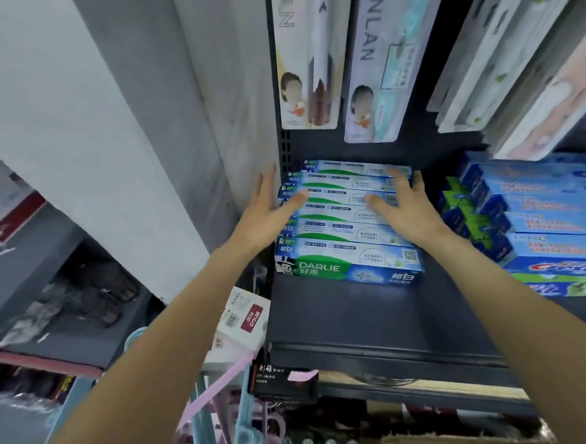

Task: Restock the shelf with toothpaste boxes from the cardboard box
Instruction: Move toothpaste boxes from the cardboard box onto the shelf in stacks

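Readable text: "DARLIE", with the Chinese characters 好来 beneath it, in white on the green panel of the nearest long blue-and-white cardboard toothpaste box (349,270), lying just nearer the viewer than both hands; 超白 stands at that face's right end, and a QR code is on its top. "KINLAN" runs lengthwise down the tall pale hanging toothbrush pack (369,59) above the right hand (408,208); the neighbouring white hanging pack (303,54), above the left hand (267,213), shows only "LAN". Other print is illegible.
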Demonstrator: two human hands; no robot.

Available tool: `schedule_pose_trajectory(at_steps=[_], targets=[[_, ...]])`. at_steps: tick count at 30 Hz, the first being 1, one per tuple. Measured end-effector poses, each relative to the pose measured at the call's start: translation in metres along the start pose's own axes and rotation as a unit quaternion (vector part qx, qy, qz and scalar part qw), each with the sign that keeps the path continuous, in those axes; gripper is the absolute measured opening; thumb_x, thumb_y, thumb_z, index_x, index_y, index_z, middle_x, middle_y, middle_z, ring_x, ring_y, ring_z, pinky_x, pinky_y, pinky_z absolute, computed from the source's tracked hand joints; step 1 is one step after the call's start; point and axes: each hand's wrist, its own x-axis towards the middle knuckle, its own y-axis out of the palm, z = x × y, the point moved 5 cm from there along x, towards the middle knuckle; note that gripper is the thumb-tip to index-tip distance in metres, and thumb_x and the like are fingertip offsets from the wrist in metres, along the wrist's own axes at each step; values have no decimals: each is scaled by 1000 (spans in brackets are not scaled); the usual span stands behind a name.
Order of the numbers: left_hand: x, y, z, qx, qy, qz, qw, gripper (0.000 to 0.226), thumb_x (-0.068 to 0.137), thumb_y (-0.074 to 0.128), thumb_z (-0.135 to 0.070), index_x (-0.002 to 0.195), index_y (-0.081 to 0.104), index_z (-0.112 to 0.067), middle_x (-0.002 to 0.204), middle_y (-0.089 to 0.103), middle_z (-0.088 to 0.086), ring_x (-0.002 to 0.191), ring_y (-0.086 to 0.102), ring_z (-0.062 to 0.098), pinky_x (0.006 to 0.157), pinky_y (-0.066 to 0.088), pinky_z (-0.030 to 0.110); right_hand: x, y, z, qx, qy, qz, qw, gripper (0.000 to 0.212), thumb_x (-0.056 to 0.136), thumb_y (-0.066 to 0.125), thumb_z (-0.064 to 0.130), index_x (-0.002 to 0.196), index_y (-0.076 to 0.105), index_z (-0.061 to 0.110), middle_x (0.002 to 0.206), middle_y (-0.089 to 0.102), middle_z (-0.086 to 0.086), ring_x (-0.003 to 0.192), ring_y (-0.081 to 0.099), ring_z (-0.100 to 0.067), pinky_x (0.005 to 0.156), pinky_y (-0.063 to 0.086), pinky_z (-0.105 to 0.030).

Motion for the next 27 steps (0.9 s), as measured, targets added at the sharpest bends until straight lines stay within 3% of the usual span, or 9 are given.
schedule_pose_trajectory(at_steps=[4, 7, 10, 12, 16, 19, 21, 24, 27], targets=[[24, 19, -6, -35, -12, 55, 998, 93, 82, 65, -49, 152, 7, -28, 159, 9, -5, 143, 21, 15, 118, 18, 40, 10, 7, 7, -14, -12, 10, 1000, 63, 94, 51, 40, 149, 24, 25, 158, -3, -12, 136, 36, -32, 110, 27, -33], [30, 25, -6, -76, -8, 36, 996, 82, 87, 65, -26, 151, 14, -20, 158, 10, -9, 140, 25, 11, 114, 20, 25, 17, 9, 12, -21, -14, 18, 1000, 57, 95, 49, 33, 147, 29, 23, 158, 0, -12, 138, 31, -31, 110, 25, -30], [30, 25, -3, -96, -4, 15, 995, 75, 87, 63, -9, 149, 21, -15, 141, 27, -15, 123, 36, 1, 86, 31, -3, 23, 6, 13, -8, -18, 22, 1000, 52, 95, 50, 28, 144, 33, 23, 158, 2, -12, 137, 32, -30, 108, 25, -25], [32, 26, -4, -88, 8, 9, 996, 74, 86, 63, -5, 148, 22, -12, 138, 30, -13, 120, 38, 2, 73, 29, -9, 26, 6, 13, -3, -20, 25, 999, 50, 96, 50, 27, 143, 34, 24, 158, 1, -12, 139, 30, -29, 104, 25, -21], [41, 27, -6, -89, -11, 21, 996, 83, 86, 64, -8, 151, 13, -16, 158, 11, -7, 138, 29, 12, 94, 26, 8, 27, 6, 13, 1, -18, 31, 999, 49, 96, 50, 27, 143, 34, 25, 158, -1, -12, 141, 25, -27, 103, 24, -20], [44, 27, -3, -114, -27, 38, 992, 89, 84, 66, -8, 152, 9, -18, 159, 12, -4, 139, 31, 17, 112, 29, 32, 24, 5, 14, 2, -20, 38, 999, 49, 98, 47, 30, 144, 32, 25, 159, -2, -11, 144, 19, -26, 104, 20, -18], [42, 26, -4, -117, -28, 46, 992, 89, 83, 67, -10, 151, 10, -20, 156, 22, -3, 132, 42, 19, 109, 36, 38, 18, 3, 17, 20, -20, 44, 999, 49, 98, 45, 34, 145, 30, 28, 159, -5, -9, 145, 13, -23, 107, 17, -19], [25, 17, -8, -156, -23, 14, 987, 78, 86, 67, -20, 149, 21, -24, 135, 47, -12, 111, 57, 8, 99, 45, 30, -11, -9, 17, 51, -31, 17, 998, 52, 98, 41, 40, 147, 25, 31, 160, -4, -4, 146, 5, -13, 104, 14, -17], [-11, 6, 6, -215, -37, -36, 975, 78, 83, 69, -34, 148, 25, -32, 143, 44, -12, 120, 53, 11, 104, 42, 38, -66, -20, 7, 80, -57, -35, 995, 58, 96, 44, 42, 148, 21, 31, 159, 8, 5, 142, 2, 1, 97, 11, -10]])
